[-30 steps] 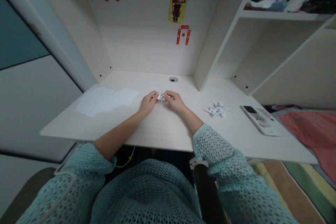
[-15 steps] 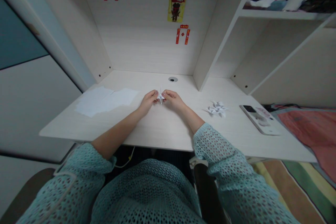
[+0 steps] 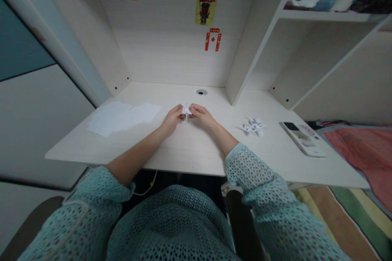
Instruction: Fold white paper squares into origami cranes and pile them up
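Note:
A small white origami crane [image 3: 186, 111] is held between my two hands over the middle of the desk. My left hand [image 3: 173, 119] pinches its left wing, and my right hand [image 3: 200, 114] pinches the right wing. Thin pointed ends stick out of the crane away from me and toward me. To the right lies a cluster of folded white paper cranes [image 3: 254, 126]. White paper sheets [image 3: 122, 117] lie overlapping on the left.
The white desk [image 3: 190, 151] has a round cable hole [image 3: 201, 92] near its back panel. At the right lies a white phone [image 3: 303, 139], back side up. An upright divider [image 3: 245, 61] rises behind my right hand. A chair armrest [image 3: 243, 220] sits below the front edge.
The crane's middle looks wider and flatter between my fingers than before. Both hands keep nearly the same place and grip.

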`<state>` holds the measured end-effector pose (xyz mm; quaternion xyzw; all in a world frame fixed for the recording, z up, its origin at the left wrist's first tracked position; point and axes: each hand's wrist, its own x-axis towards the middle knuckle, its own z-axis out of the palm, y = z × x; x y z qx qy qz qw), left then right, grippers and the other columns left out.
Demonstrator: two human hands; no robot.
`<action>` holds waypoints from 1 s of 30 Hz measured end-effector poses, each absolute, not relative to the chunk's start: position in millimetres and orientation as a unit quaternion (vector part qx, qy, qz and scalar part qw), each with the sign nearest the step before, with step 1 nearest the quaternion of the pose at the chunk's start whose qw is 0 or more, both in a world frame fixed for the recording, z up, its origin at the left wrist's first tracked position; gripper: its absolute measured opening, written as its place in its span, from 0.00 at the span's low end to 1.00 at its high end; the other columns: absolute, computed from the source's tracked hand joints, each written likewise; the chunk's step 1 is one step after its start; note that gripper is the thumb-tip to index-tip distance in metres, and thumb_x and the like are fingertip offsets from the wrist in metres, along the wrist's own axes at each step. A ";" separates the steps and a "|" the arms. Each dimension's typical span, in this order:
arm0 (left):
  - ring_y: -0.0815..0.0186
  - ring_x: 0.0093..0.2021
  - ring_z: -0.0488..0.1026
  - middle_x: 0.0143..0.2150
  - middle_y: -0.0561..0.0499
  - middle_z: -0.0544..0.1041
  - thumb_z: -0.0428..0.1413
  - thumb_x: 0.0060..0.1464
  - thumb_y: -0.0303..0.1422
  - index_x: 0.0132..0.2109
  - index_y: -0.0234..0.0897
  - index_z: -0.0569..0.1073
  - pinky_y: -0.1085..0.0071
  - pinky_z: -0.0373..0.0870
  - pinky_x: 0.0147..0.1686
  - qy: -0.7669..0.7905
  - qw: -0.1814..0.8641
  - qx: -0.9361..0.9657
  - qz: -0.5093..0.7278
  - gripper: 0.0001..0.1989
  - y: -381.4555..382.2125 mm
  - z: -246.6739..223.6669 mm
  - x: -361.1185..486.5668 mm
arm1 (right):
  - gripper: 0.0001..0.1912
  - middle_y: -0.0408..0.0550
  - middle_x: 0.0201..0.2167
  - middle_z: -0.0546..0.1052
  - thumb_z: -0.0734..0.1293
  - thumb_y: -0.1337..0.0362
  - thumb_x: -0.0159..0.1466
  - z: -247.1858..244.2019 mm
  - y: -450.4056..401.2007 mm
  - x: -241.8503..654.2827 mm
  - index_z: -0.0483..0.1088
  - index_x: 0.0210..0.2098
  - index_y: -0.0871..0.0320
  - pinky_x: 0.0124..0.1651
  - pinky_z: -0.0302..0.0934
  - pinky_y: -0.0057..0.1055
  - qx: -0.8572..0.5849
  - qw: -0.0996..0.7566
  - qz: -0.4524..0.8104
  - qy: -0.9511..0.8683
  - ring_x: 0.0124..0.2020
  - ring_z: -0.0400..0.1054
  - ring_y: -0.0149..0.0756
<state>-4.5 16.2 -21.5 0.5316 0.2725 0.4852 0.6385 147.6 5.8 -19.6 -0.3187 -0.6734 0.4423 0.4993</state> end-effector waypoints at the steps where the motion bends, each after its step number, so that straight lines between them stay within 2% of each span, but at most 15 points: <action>1: 0.72 0.25 0.63 0.26 0.54 0.66 0.54 0.53 0.44 0.31 0.36 0.65 0.76 0.58 0.25 0.270 0.643 0.529 0.483 0.15 17.2 -22.6 -4.5 | 0.23 0.38 0.20 0.60 0.61 0.42 0.57 -19.4 5.6 147.8 0.61 0.24 0.57 0.31 0.49 0.28 -0.316 0.499 0.444 -0.674 0.24 0.54 0.28; 14: 0.73 0.23 0.61 0.23 0.54 0.64 0.55 0.53 0.43 0.30 0.34 0.67 0.76 0.59 0.24 0.265 0.689 0.511 0.440 0.15 21.7 -23.9 -7.2 | 0.23 0.39 0.20 0.61 0.61 0.42 0.57 -11.1 2.7 155.4 0.61 0.23 0.57 0.31 0.49 0.29 -0.320 0.451 0.450 -0.701 0.23 0.54 0.28; 23: 0.73 0.24 0.61 0.24 0.55 0.64 0.55 0.53 0.43 0.30 0.36 0.65 0.77 0.57 0.24 0.279 0.645 0.525 0.480 0.15 16.7 -21.1 -4.8 | 0.24 0.39 0.20 0.62 0.61 0.41 0.57 -15.7 5.9 152.9 0.62 0.25 0.57 0.31 0.50 0.28 -0.333 0.484 0.429 -0.686 0.24 0.55 0.29; 30: 0.72 0.25 0.62 0.24 0.54 0.64 0.54 0.52 0.45 0.30 0.36 0.65 0.76 0.58 0.25 0.274 0.635 0.552 0.467 0.16 16.1 -18.9 -7.4 | 0.23 0.40 0.21 0.63 0.61 0.42 0.57 -18.3 5.6 152.4 0.63 0.25 0.57 0.32 0.52 0.28 -0.332 0.484 0.444 -0.677 0.25 0.56 0.29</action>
